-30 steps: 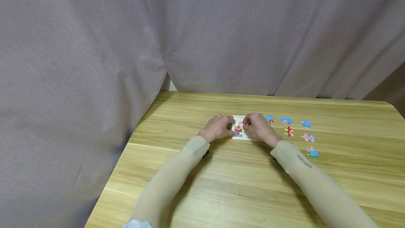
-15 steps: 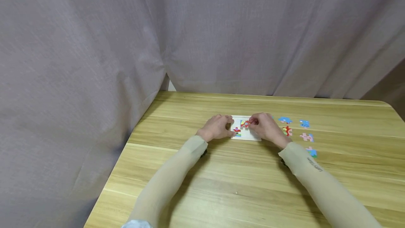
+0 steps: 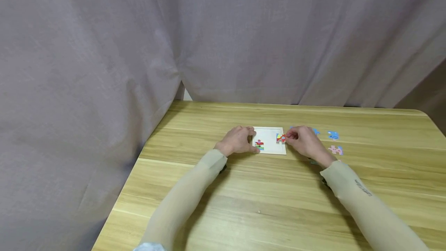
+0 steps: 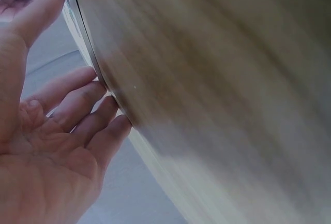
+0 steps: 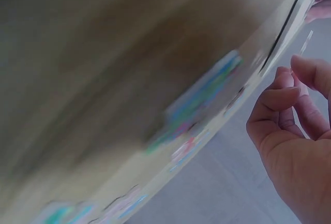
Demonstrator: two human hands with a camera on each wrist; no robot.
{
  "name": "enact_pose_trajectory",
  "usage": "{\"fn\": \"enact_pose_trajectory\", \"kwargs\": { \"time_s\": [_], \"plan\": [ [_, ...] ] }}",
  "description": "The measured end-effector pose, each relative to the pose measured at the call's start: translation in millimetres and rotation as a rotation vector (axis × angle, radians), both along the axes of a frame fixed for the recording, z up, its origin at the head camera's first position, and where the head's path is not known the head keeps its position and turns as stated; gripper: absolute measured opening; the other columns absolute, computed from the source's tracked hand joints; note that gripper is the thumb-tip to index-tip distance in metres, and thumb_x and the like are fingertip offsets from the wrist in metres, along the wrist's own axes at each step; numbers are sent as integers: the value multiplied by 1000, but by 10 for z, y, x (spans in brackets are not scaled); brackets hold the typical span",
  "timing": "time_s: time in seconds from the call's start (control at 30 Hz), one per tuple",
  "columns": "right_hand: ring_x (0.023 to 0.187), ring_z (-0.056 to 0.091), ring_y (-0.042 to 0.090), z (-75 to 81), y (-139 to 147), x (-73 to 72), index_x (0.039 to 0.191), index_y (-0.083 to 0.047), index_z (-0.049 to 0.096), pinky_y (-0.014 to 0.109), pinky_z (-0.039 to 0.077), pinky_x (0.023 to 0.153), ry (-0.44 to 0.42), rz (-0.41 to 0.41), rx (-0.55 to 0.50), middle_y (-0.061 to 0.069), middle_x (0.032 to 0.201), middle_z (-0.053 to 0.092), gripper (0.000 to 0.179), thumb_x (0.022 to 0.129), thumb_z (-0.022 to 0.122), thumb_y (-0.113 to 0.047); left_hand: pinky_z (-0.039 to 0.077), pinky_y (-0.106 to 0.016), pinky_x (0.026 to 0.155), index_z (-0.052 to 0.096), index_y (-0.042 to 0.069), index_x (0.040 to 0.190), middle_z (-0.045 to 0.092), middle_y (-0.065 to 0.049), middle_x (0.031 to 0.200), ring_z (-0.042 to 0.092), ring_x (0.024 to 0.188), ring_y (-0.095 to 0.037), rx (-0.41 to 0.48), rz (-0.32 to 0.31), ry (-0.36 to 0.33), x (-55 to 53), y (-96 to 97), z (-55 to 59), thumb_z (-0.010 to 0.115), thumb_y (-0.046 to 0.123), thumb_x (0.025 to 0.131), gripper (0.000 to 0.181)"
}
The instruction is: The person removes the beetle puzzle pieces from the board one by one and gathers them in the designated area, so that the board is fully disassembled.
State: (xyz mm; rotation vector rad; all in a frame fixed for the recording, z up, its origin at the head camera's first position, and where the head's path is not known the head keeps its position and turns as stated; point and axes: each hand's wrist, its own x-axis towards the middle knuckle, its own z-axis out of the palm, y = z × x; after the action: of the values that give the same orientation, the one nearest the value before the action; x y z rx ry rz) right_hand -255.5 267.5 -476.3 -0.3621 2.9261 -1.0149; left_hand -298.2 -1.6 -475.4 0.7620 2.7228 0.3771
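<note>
A white puzzle tray [image 3: 271, 148] lies on the wooden table. My left hand [image 3: 237, 141] rests at its left edge, thumb near the lower corner and fingers near the upper one. In the left wrist view, the fairly straight fingers [image 4: 77, 102] touch the tray's rim. Between thumb and fingertips my right hand [image 3: 306, 142] pinches a red, yellow and blue puzzle piece [image 3: 280, 138] over the tray's right side. In the right wrist view, this piece shows as a thin edge [image 5: 306, 42]. Another puzzle piece [image 3: 259, 145], red and green, sits in the tray's lower left corner.
Loose pieces lie to the right of the tray, among them a blue piece [image 3: 333, 134] and a pink piece [image 3: 336, 150]. My right hand and forearm partly cover others. A grey curtain [image 3: 244, 42] hangs behind the wooden table [image 3: 223, 200].
My right hand has moved right across the tray, carrying the pinched piece from the left side to the right edge. The left hand stays at the tray's left edge.
</note>
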Motion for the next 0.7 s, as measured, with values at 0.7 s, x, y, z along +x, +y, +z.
{"fn": "enact_pose_trajectory", "kwargs": {
  "time_s": [0.7],
  "plan": [
    [77,61,11,-54,382,100,95,0,78,23,48,70,14,-27,82,8,84,75,7,95,75,-6,38,-39,135,59,17,159,47,-1,174,45,162,-29,-9,-17,-1,-8,7,-5,85,54,93,80]
  ]
}}
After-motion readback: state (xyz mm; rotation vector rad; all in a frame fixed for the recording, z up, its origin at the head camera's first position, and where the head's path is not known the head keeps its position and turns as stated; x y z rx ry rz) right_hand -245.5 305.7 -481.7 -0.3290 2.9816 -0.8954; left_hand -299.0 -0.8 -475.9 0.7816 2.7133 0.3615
